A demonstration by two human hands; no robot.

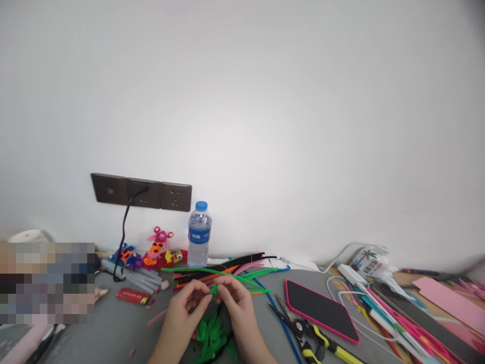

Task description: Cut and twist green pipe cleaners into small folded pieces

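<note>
Left hand (185, 308) and right hand (239, 307), fingertips of each closed on one small green fuzzy piece (214, 289), held between the two above the grey surface (102, 333); between the wrists, loose pile of green fuzzy pieces (212, 334); just beyond, bundle of black, orange and green fuzzy stems (223, 266); behind that, upright water bottle (199, 247), blue cap; to the left, red packet (132, 296) and several colourful fuzzy figures (156, 247); to the right, pliers (300, 327) with yellow-and-black handles, then phone (322, 311) in pink case

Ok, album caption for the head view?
Left hand and right hand hold a green bit near green pieces, phone nearby.
</note>
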